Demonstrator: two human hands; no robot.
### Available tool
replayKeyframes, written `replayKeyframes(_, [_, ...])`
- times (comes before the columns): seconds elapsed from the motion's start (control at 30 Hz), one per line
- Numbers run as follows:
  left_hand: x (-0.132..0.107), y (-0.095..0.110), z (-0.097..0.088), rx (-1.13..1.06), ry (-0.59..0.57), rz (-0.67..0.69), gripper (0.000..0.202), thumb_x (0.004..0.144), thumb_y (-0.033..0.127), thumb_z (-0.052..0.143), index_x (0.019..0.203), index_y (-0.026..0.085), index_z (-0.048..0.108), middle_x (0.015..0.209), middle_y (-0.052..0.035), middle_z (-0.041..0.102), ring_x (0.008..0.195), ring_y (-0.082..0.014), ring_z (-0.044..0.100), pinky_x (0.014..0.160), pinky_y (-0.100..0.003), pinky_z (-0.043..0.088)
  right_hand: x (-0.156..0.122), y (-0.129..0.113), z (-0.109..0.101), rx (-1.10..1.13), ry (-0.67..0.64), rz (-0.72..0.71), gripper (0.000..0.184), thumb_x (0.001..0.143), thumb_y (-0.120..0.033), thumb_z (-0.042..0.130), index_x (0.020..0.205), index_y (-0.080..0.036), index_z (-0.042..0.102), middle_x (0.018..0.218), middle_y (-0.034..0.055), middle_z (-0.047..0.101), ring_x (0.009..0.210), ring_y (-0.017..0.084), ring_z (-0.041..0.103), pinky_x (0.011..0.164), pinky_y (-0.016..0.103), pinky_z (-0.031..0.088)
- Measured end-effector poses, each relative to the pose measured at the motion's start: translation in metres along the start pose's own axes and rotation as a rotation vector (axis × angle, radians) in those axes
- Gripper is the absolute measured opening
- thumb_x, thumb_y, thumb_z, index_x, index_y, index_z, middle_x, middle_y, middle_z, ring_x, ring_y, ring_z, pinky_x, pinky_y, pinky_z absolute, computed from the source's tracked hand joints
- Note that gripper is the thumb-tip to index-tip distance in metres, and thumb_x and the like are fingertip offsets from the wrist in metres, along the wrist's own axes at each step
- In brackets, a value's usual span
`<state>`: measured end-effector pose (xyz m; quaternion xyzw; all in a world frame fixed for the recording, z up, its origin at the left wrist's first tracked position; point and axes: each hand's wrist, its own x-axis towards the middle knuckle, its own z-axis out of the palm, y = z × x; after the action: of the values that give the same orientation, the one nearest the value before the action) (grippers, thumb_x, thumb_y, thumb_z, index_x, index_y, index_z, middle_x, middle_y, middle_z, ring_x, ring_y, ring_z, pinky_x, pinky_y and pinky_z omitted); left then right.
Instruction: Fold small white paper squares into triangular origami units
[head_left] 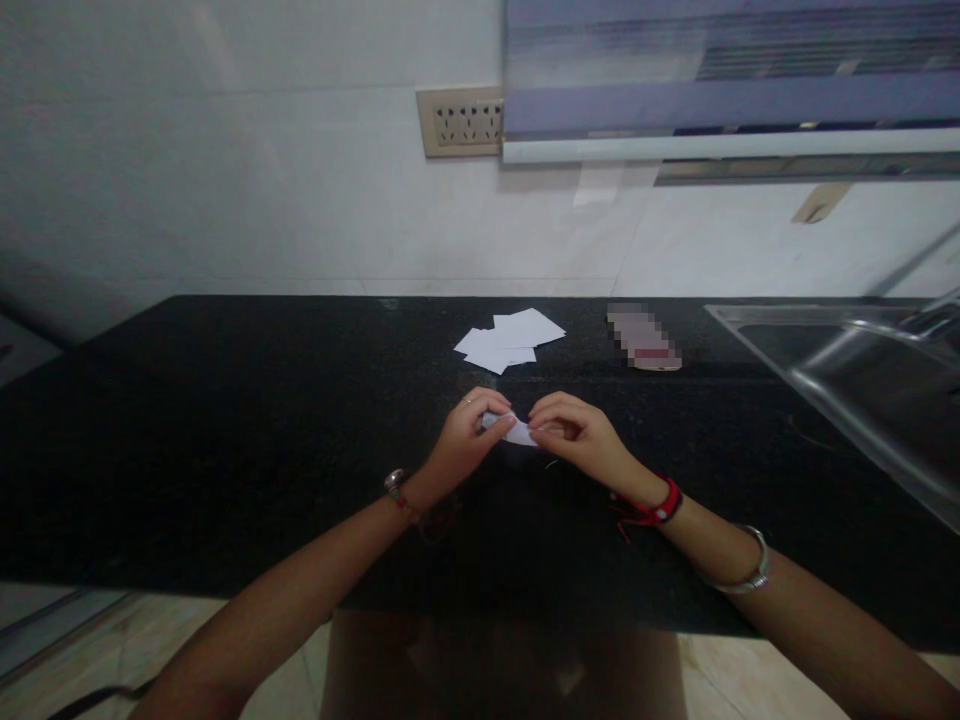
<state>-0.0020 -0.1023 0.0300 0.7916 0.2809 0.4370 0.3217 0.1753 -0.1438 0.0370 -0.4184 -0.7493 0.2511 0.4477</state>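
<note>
So, we've got the white paper strip (519, 433) pinched btwn thumb & fingers at both ends, L hand (472, 432) & R hand (581, 432), over the blk counter (225, 430); loose white sheets (506, 352) lie just beyond, sink (877, 375) off to R.

One held paper (519, 433); at least three loose papers (499, 357); one sink (889, 385).

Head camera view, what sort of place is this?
Probably a kitchen: a metal sink is set into a black countertop, and a socket panel is mounted on the wall behind it.
</note>
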Motion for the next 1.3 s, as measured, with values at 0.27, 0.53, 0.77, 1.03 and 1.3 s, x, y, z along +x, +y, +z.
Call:
replayKeyframes(0.27, [-0.002, 0.000, 0.004, 0.086, 0.014, 0.018, 0.006, 0.072, 0.020, 0.056, 0.070, 0.015, 0.055, 0.084, -0.0047, 0.054, 0.084, -0.0148, 0.051, 0.076, -0.031, 0.041, -0.002, -0.005, 0.005, -0.257, 0.032, -0.033, 0.002, 0.072, -0.019, 0.057, 0.073, -0.018, 0.058, 0.080, 0.0043, 0.055, 0.071, 0.013, 0.052, 0.060, 0.024, 0.043])
replayKeyframes(0.53, [0.002, -0.013, 0.002, -0.154, -0.007, -0.150, 0.023, 0.062, 0.017, 0.065, 0.083, 0.014, 0.056, 0.092, -0.0061, 0.056, 0.088, -0.0171, 0.053, 0.078, -0.033, 0.042, -0.003, 0.001, 0.003, -0.184, 0.099, -0.023, 0.006, 0.071, -0.021, 0.060, 0.076, -0.019, 0.060, 0.084, 0.0050, 0.057, 0.078, 0.015, 0.055, 0.066, 0.027, 0.047])
replayKeyframes(0.77, [0.000, -0.012, 0.003, -0.456, 0.002, -0.405, 0.030, 0.063, 0.018, 0.063, 0.090, 0.015, 0.051, 0.087, -0.0033, 0.057, 0.076, -0.0132, 0.056, 0.068, -0.026, 0.045, -0.003, 0.002, 0.004, -0.202, 0.078, -0.013, 0.012, 0.070, -0.023, 0.060, 0.082, -0.019, 0.061, 0.090, 0.0062, 0.056, 0.079, 0.016, 0.056, 0.067, 0.029, 0.049])
replayKeyframes(1.03, [0.003, -0.008, 0.005, -0.320, 0.047, -0.275, 0.026, 0.060, 0.012, 0.061, 0.084, 0.014, 0.051, 0.084, -0.0027, 0.057, 0.080, -0.0141, 0.055, 0.069, -0.026, 0.043, -0.001, 0.005, 0.006, -0.121, 0.131, 0.016, 0.009, 0.072, -0.016, 0.055, 0.080, -0.018, 0.059, 0.089, 0.0060, 0.054, 0.080, 0.015, 0.055, 0.063, 0.025, 0.047])
replayKeyframes(1.3, [-0.005, 0.007, 0.016, 0.187, 0.252, -0.085, 0.020, 0.062, 0.012, 0.059, 0.081, 0.017, 0.051, 0.075, -0.0003, 0.052, 0.068, -0.0125, 0.049, 0.060, -0.023, 0.039, -0.001, -0.006, 0.021, -0.343, 0.238, -0.112, 0.009, 0.075, -0.013, 0.049, 0.078, -0.019, 0.055, 0.083, 0.0059, 0.054, 0.082, 0.017, 0.051, 0.072, 0.032, 0.044])
